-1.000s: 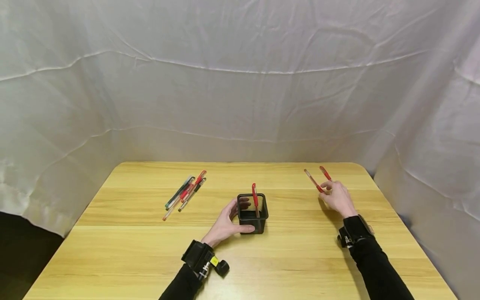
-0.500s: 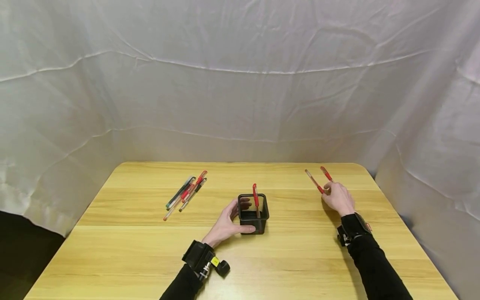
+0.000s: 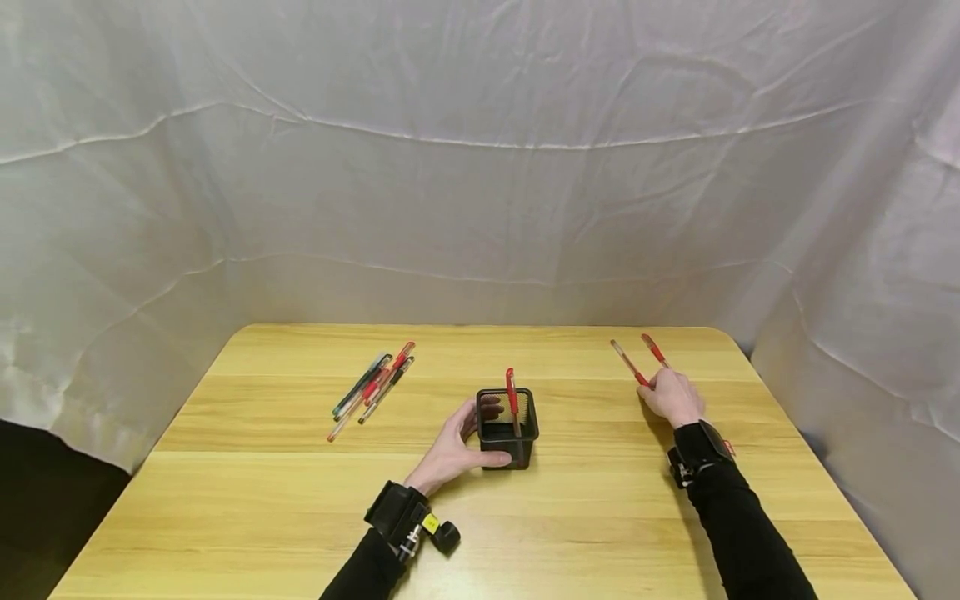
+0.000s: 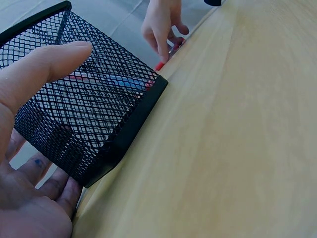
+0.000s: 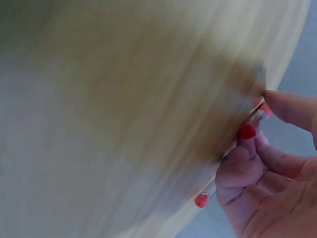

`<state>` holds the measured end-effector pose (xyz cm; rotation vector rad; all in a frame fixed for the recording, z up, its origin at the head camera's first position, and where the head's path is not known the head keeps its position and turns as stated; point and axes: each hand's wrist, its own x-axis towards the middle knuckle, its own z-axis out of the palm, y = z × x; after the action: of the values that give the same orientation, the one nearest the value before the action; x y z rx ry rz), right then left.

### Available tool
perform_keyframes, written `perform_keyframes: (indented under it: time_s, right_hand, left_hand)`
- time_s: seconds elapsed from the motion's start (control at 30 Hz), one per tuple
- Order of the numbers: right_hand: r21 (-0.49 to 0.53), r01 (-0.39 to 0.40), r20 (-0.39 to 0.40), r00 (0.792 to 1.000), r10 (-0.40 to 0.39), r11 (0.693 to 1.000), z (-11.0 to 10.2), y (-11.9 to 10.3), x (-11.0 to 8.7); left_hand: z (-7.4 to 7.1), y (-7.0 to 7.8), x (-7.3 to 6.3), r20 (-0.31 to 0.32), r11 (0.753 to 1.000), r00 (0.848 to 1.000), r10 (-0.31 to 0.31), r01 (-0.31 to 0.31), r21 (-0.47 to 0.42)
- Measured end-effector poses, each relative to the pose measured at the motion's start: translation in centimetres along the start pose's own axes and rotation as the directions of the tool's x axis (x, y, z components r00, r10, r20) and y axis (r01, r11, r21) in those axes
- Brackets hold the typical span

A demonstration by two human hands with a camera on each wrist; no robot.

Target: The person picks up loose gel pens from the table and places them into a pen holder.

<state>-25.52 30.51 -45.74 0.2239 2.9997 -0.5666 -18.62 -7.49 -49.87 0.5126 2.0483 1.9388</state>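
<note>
My left hand (image 3: 453, 454) holds a black mesh pen cup (image 3: 506, 450) at mid-table, thumb across the near side and fingers behind it. One red-capped pen (image 3: 512, 392) stands tilted inside the cup. At the far right, my right hand (image 3: 673, 396) pinches the near end of a red pen (image 3: 627, 361) that lies on the table. In the right wrist view, that pen's red end (image 5: 247, 131) shows between the thumb and the curled fingers (image 5: 237, 173). A second red pen (image 3: 654, 347) lies just beyond the hand, its near end hidden.
A loose pile of several red, black and green pens (image 3: 371, 387) lies on the left of the wooden table (image 3: 247, 517). A pale curtain (image 3: 480, 208) hangs behind the table and along its sides.
The fingers of my right hand have drawn in around the near end of the red pen, and the wrist has shifted slightly left. My left hand and the cup stay almost still.
</note>
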Motion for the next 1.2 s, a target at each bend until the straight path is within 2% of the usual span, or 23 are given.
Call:
perform_keyframes:
  time_s: [0.37, 0.53, 0.73, 1.2]
  right_hand:
    - [-0.022, 0.037, 0.117, 0.993, -0.034, 0.999, -0.8, -0.4, -0.5]
    - [0.062, 0.08, 0.129, 0.988, -0.088, 0.995, -0.7, 0.0, -0.8]
    - [0.211, 0.058, 0.175, 0.98, -0.096, 0.976, -0.7, 0.6, -1.2]
    - [0.249, 0.032, 0.184, 0.98, -0.08, 0.968, -1.1, 1.3, -2.0]
  left_hand:
    - [-0.1, -0.2, 0.0, -0.002, 1.0, 1.0, 0.014, -0.014, 0.011]
    - [-0.1, -0.2, 0.0, -0.001, 1.0, 1.0, 0.015, -0.015, 0.008]
    - [0.0, -0.1, 0.0, 0.002, 1.0, 1.0, 0.02, -0.02, 0.005]
    - [0.0, -0.2, 0.0, -0.005, 1.0, 1.0, 0.002, -0.002, 0.003]
